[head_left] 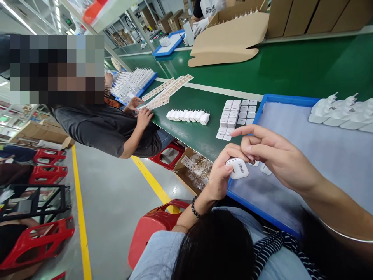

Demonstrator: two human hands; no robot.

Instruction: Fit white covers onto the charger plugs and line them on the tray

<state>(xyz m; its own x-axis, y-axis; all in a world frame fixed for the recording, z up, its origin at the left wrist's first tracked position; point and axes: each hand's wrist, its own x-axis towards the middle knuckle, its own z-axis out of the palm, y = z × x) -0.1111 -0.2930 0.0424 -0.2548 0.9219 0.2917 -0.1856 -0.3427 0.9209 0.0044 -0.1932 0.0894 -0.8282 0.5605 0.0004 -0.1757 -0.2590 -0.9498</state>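
White charger (pixel 238 168): small rounded white block with grey lettering on one face, lower centre of the frame, held over the near edge of the blue tray (pixel 287 100).

Head view. Left hand (pixel 219 177): comes up from below, grip clamped on the charger, thumb on its left end, fingers behind. Right hand (pixel 272 153): reaches in from the right, fingertips touching the charger's upper right edge; forefinger stretched out straight toward the left, above the block. The charger's long axis runs left to right, tilted slightly downward at the right; it lies between the two hands, the left carrying it. Two small white pieces (pixel 260 167) lie on the tray lining just right of it.

Also on the green bench (pixel 305 66): a block of flat white chargers (pixel 236 116) just left of the tray, a row of chargers (pixel 188 115) further left, pronged chargers (pixel 340 112) at the tray's upper right. A seated co-worker (pixel 110 128) at centre left handles label strips (pixel 166 91).
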